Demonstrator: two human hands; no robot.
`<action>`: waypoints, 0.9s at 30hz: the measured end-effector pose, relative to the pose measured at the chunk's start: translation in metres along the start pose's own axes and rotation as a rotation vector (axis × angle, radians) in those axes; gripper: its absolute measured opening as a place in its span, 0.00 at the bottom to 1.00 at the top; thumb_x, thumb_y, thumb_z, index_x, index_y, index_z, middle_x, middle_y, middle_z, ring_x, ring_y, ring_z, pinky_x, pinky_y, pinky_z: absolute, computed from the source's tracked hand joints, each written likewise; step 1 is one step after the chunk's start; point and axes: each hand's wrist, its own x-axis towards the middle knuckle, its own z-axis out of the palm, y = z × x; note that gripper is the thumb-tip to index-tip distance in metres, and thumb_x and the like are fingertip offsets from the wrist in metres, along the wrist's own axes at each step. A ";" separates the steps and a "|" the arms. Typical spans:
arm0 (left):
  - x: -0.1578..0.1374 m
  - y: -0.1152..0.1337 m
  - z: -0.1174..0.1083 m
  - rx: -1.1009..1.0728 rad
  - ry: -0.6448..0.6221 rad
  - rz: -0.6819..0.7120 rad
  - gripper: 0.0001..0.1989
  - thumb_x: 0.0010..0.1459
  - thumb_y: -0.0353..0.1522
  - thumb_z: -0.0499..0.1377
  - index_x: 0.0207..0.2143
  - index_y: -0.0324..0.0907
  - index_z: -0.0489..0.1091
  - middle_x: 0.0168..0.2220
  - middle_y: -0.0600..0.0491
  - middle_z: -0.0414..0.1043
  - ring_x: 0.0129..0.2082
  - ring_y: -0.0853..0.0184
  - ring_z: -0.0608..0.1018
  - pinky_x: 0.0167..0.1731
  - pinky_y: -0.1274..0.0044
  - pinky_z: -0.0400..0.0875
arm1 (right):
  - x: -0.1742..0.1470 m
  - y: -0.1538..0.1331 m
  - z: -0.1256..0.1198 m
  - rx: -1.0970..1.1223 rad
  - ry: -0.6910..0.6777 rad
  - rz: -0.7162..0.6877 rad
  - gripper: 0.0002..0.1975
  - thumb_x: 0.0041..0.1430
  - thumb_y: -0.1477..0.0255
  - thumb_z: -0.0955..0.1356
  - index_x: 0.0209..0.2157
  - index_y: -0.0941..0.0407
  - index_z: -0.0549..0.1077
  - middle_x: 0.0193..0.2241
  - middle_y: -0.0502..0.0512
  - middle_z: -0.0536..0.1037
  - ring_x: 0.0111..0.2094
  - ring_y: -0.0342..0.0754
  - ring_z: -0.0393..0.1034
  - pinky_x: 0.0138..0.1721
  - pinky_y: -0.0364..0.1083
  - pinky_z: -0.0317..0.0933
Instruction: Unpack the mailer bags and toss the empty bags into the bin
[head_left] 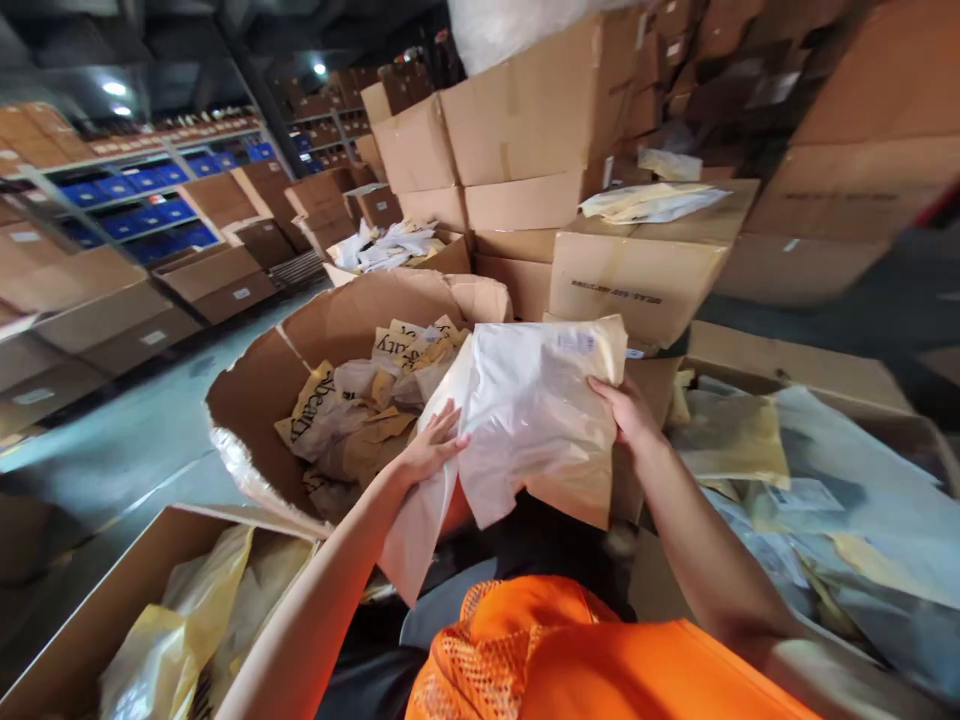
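Note:
I hold a translucent white plastic bag (525,410) with a tan packet inside it, up in front of my chest. My left hand (431,450) grips the bag's left side, fingers spread on the plastic. My right hand (626,410) pinches its upper right edge near a small printed label (576,343). The bag's loose lower corner hangs down toward my orange vest (570,660). Just behind the bag stands an open, torn cardboard box (255,400) with several crumpled tan and clear mailer bags (360,410) in it.
A box with yellow plastic bags (180,630) sits at lower left. At right lies a bin of flat grey and tan mailers (795,480). Stacked cardboard cartons (540,130) rise behind. Shelving with blue bins (150,200) lines the grey aisle floor (127,440) on the left.

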 end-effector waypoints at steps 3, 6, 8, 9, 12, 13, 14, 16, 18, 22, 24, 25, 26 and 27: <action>-0.001 -0.005 -0.003 0.011 -0.025 0.027 0.60 0.43 0.66 0.59 0.69 0.36 0.56 0.73 0.44 0.35 0.73 0.52 0.39 0.70 0.67 0.35 | -0.023 -0.017 0.000 0.066 0.160 -0.248 0.27 0.38 0.60 0.79 0.42 0.52 0.76 0.36 0.51 0.82 0.36 0.53 0.77 0.38 0.51 0.73; 0.001 -0.011 -0.005 -0.040 -0.047 0.060 0.66 0.40 0.68 0.57 0.70 0.33 0.52 0.73 0.41 0.38 0.72 0.48 0.43 0.70 0.66 0.40 | -0.043 -0.021 0.003 0.059 0.229 -0.445 0.32 0.44 0.56 0.77 0.51 0.51 0.73 0.43 0.55 0.81 0.43 0.55 0.77 0.44 0.53 0.73; 0.003 -0.014 -0.006 -0.060 -0.056 0.072 0.66 0.41 0.69 0.55 0.70 0.33 0.50 0.72 0.39 0.44 0.72 0.46 0.47 0.70 0.64 0.43 | -0.052 -0.021 0.006 0.069 0.249 -0.538 0.33 0.47 0.55 0.76 0.54 0.50 0.71 0.47 0.56 0.80 0.48 0.55 0.76 0.49 0.54 0.72; 0.003 -0.016 -0.006 -0.062 -0.055 0.079 0.65 0.41 0.70 0.54 0.70 0.34 0.51 0.71 0.39 0.47 0.71 0.45 0.49 0.70 0.63 0.44 | -0.055 -0.021 0.007 0.082 0.254 -0.573 0.32 0.49 0.56 0.75 0.54 0.50 0.70 0.49 0.56 0.79 0.50 0.55 0.75 0.52 0.55 0.71; 0.003 -0.019 -0.006 -0.039 -0.048 0.077 0.59 0.43 0.69 0.54 0.68 0.40 0.59 0.69 0.43 0.54 0.70 0.44 0.54 0.69 0.62 0.47 | -0.060 -0.021 0.011 0.102 0.254 -0.648 0.29 0.54 0.58 0.74 0.56 0.48 0.69 0.55 0.55 0.75 0.57 0.53 0.71 0.59 0.55 0.66; 0.003 -0.020 -0.007 -0.031 -0.030 0.068 0.57 0.44 0.69 0.54 0.67 0.42 0.61 0.69 0.45 0.55 0.69 0.44 0.55 0.69 0.62 0.47 | -0.061 -0.021 0.012 0.100 0.259 -0.664 0.29 0.55 0.59 0.73 0.57 0.47 0.68 0.56 0.55 0.74 0.58 0.53 0.69 0.61 0.55 0.65; 0.003 -0.020 -0.007 -0.025 -0.012 0.061 0.55 0.45 0.69 0.54 0.66 0.44 0.63 0.68 0.45 0.57 0.69 0.44 0.56 0.69 0.61 0.47 | -0.062 -0.021 0.014 0.095 0.264 -0.676 0.29 0.56 0.59 0.73 0.58 0.47 0.67 0.57 0.55 0.73 0.59 0.53 0.69 0.62 0.55 0.64; 0.002 -0.017 -0.006 -0.010 0.001 0.062 0.53 0.45 0.68 0.54 0.64 0.44 0.65 0.67 0.45 0.59 0.68 0.44 0.56 0.69 0.60 0.46 | -0.063 -0.021 0.017 0.088 0.266 -0.686 0.30 0.57 0.58 0.73 0.59 0.47 0.66 0.57 0.56 0.73 0.60 0.54 0.67 0.63 0.56 0.62; 0.001 -0.013 -0.006 0.001 -0.014 0.068 0.54 0.43 0.68 0.56 0.63 0.42 0.66 0.67 0.43 0.59 0.69 0.43 0.54 0.69 0.60 0.45 | -0.064 -0.020 0.021 0.080 0.270 -0.690 0.31 0.57 0.57 0.72 0.60 0.48 0.65 0.57 0.57 0.73 0.60 0.54 0.67 0.63 0.57 0.62; -0.001 -0.005 -0.005 0.008 -0.046 0.040 0.53 0.44 0.66 0.58 0.63 0.41 0.66 0.68 0.42 0.56 0.70 0.44 0.53 0.69 0.59 0.43 | -0.065 -0.020 0.022 0.076 0.294 -0.690 0.29 0.57 0.58 0.73 0.59 0.47 0.67 0.55 0.56 0.75 0.59 0.53 0.68 0.62 0.56 0.64; -0.001 -0.004 -0.005 0.016 -0.062 0.050 0.50 0.45 0.63 0.59 0.63 0.42 0.65 0.68 0.44 0.56 0.70 0.45 0.53 0.69 0.60 0.43 | -0.064 -0.021 0.020 0.102 0.307 -0.710 0.25 0.58 0.59 0.73 0.56 0.47 0.69 0.52 0.53 0.77 0.58 0.51 0.70 0.61 0.54 0.65; -0.001 -0.005 -0.006 0.018 -0.064 0.053 0.49 0.46 0.62 0.60 0.64 0.42 0.64 0.69 0.44 0.56 0.70 0.46 0.52 0.69 0.60 0.43 | -0.063 -0.021 0.018 0.109 0.324 -0.727 0.23 0.57 0.60 0.73 0.54 0.46 0.70 0.50 0.52 0.78 0.57 0.50 0.70 0.61 0.54 0.65; 0.000 -0.007 -0.006 0.016 -0.059 0.045 0.49 0.46 0.60 0.61 0.65 0.42 0.63 0.70 0.45 0.54 0.71 0.47 0.51 0.69 0.61 0.42 | -0.063 -0.022 0.016 0.109 0.345 -0.740 0.21 0.57 0.61 0.73 0.51 0.46 0.71 0.48 0.51 0.78 0.56 0.49 0.71 0.61 0.53 0.65; 0.001 -0.009 -0.006 0.014 -0.051 0.028 0.51 0.46 0.59 0.62 0.66 0.41 0.60 0.71 0.44 0.51 0.71 0.47 0.49 0.70 0.61 0.41 | -0.062 -0.022 0.015 0.108 0.372 -0.749 0.19 0.57 0.61 0.73 0.49 0.46 0.72 0.46 0.50 0.79 0.55 0.49 0.72 0.61 0.52 0.65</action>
